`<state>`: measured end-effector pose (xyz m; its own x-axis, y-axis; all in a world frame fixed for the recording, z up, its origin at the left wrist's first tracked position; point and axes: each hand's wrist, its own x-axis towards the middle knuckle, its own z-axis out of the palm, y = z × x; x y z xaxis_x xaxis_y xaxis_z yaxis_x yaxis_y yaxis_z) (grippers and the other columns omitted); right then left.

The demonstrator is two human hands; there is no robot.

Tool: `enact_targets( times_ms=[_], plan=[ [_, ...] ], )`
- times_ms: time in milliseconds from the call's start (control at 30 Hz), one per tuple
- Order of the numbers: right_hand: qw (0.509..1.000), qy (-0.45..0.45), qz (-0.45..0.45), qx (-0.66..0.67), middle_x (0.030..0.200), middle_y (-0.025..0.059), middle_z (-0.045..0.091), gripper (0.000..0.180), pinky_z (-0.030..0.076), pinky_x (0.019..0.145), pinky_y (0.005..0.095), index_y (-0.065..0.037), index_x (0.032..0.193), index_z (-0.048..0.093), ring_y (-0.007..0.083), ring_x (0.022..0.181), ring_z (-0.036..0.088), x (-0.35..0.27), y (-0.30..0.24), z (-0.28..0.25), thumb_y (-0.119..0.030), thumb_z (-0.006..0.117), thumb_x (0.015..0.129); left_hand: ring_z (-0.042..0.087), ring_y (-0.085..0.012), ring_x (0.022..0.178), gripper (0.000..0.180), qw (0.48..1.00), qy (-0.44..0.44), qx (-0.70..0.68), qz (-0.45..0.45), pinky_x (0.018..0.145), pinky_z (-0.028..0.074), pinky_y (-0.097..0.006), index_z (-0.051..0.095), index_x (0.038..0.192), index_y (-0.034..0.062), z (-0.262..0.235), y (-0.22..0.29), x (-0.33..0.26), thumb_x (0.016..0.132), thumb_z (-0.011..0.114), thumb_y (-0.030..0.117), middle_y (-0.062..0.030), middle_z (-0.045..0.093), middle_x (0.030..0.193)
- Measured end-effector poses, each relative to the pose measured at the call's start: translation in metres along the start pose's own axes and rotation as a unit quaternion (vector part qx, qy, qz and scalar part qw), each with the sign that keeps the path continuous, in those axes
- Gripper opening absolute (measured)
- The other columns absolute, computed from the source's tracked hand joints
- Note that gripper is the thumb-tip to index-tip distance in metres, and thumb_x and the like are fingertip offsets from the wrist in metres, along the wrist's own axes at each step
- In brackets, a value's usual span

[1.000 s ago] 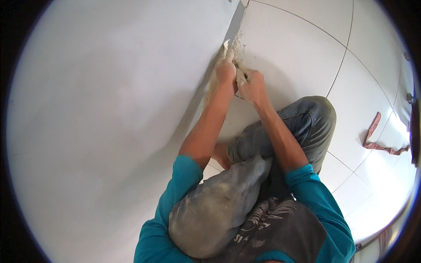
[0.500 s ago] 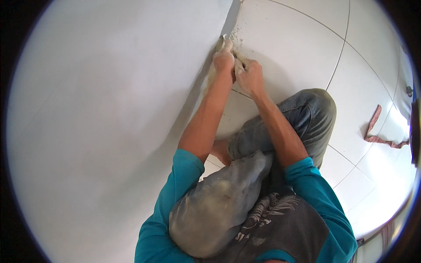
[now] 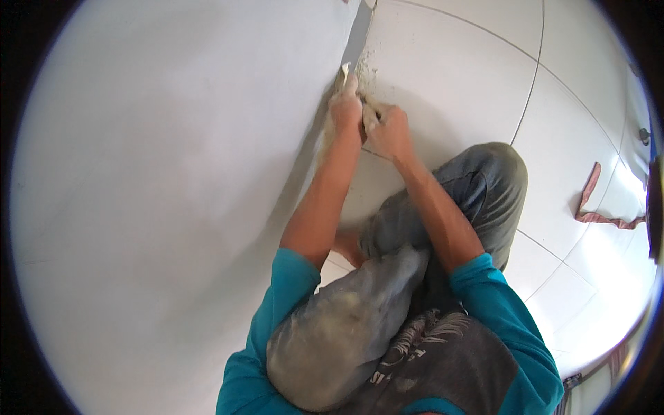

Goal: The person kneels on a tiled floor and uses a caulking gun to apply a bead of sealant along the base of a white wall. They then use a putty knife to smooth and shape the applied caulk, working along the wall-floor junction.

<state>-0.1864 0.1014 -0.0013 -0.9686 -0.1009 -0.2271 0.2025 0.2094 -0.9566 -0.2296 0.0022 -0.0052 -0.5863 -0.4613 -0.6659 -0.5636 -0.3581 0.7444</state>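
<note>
My left hand is closed at the foot of the white wall, its fingers pointing up the grey strip where wall meets floor. A thin pale tip pokes out beyond its fingers; the rest of that thing is hidden. Just to the right, my right hand is curled close to the left one, low over the floor tiles. What its fingers grip is covered by the hands. Whitish crumbs and smears lie on the tile along the joint, and pale dust coats my fingers.
White floor tiles with dark joints spread to the right. My bent knee in dusty jeans stands beside my right forearm. A reddish strip lies bent on the tiles at far right.
Both hands have shifted slightly left and back toward me along the foot of the wall. They stay closed and close together. The pale tip now shows farther out from my left fingers.
</note>
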Motion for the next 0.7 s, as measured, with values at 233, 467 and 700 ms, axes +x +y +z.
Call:
enact_targets(
  times_ms=[233, 467, 700],
  plan=[
    [1.000, 0.008, 0.006, 0.002, 0.076, 0.0293, 0.059, 0.044, 0.052, 0.067, 0.0426, -0.011, 0.139, 0.068, 0.0316, 0.061, 0.064, 0.000, -0.005, 0.001, -0.016, 0.054, 0.097, 0.067, -0.0297, 0.098, 0.062, 0.998, 0.029, 0.057, 0.019, 0.087, 0.054, -0.042, 0.066, 0.124, -0.0111, -0.004, 0.001, 0.001, 0.101, 0.067, 0.046, -0.0182, 0.069, 0.116],
    [1.000, 0.017, -0.002, -0.004, 0.075, 0.0274, 0.062, 0.042, 0.052, 0.065, 0.0402, -0.009, 0.137, 0.069, 0.0259, 0.061, 0.063, 0.002, -0.002, 0.005, -0.016, 0.054, 0.099, 0.067, -0.0263, 0.092, 0.054, 1.000, 0.013, 0.019, 0.007, 0.080, 0.055, -0.041, 0.065, 0.121, -0.0085, -0.001, 0.008, -0.003, 0.102, 0.067, 0.042, -0.0151, 0.068, 0.111],
    [0.999, -0.007, 0.033, 0.005, 0.078, 0.0278, 0.064, 0.044, 0.053, 0.068, 0.0404, -0.009, 0.141, 0.066, 0.0253, 0.062, 0.062, 0.007, 0.000, 0.006, -0.015, 0.053, 0.099, 0.068, -0.0280, 0.097, 0.061, 0.993, 0.062, 0.099, 0.008, 0.083, 0.055, -0.040, 0.064, 0.125, -0.0142, 0.002, 0.013, 0.000, 0.102, 0.067, 0.042, -0.0179, 0.069, 0.115]
  ],
)
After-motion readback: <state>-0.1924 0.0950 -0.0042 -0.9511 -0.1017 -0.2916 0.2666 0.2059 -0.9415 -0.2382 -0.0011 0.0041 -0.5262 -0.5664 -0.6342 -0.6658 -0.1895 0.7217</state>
